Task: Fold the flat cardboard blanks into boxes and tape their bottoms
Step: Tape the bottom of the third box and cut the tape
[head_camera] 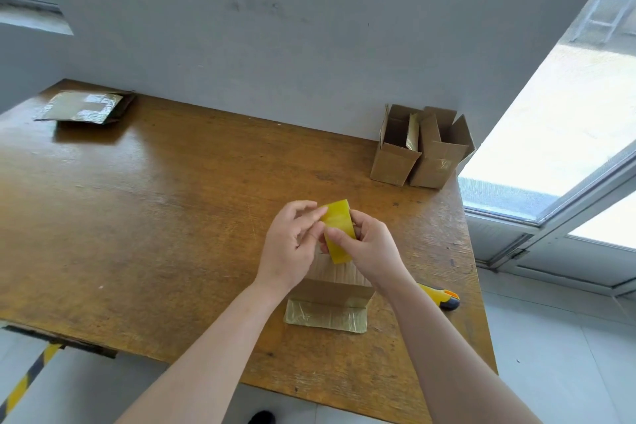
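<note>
Cardboard box (330,289) in work lay on the tabletop (155,217) directly below the hands, near the front right edge, with a glossy taped flap spread flat toward the person. Both hands were up over it and closed on a yellow roll of tape (339,231): the right hand (370,251) gripped the roll with its thumb laid across the face, while the left hand (292,244) pinched at the roll's upper left edge with its fingertips, apparently picking for the loose end. That put the step at freeing a strip for this box's bottom; whether any tape had lifted yet was too small to tell. Next would call for a firm pinch on the free end, a steady pull, then laying the strip along the seam. A yellow utility knife (444,298) lay just right of the box, handy for the cut. Two finished boxes (420,148) stood open at the far right corner, and flat blanks (86,107) waited at the far left
</note>
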Motion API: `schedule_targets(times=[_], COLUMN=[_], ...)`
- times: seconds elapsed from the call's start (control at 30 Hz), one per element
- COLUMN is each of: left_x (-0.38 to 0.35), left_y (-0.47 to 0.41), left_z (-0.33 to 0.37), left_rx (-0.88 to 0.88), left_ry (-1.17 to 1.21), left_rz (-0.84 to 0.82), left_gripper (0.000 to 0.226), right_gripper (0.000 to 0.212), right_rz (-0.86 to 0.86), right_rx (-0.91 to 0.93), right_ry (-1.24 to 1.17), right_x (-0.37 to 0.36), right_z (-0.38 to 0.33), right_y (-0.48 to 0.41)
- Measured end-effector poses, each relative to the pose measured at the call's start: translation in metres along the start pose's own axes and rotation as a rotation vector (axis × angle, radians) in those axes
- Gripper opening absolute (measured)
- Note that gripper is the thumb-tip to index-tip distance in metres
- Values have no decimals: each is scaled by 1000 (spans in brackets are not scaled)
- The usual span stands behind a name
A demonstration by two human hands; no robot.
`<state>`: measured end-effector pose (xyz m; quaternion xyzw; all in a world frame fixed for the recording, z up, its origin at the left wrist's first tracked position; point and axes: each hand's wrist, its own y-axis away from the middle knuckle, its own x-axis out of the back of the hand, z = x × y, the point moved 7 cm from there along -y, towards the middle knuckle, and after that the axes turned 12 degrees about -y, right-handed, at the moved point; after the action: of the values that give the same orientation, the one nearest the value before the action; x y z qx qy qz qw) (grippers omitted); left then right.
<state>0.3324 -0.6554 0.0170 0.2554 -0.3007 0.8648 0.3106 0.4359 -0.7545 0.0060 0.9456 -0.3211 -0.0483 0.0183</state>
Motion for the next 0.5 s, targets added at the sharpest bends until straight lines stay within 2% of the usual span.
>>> schedule_targets(times=[0.13,0.33,0.5], left_x=[13,21,21], left_y=[-9,-20,-19], left_z=[10,14,27], left_rx=[-107,-103,-245], left_ry=[-131,-117,-266], left_rz=[22,-5,-3], left_gripper=[20,2,6], right_gripper=[19,18,17], right_rz=[-12,-30,-30], right_rx=[-6,-16,-17], right_ry=[3,50,61], right_x=[-2,-6,-7], right_z=[-1,0,0], right_y=[-2,-4,-4])
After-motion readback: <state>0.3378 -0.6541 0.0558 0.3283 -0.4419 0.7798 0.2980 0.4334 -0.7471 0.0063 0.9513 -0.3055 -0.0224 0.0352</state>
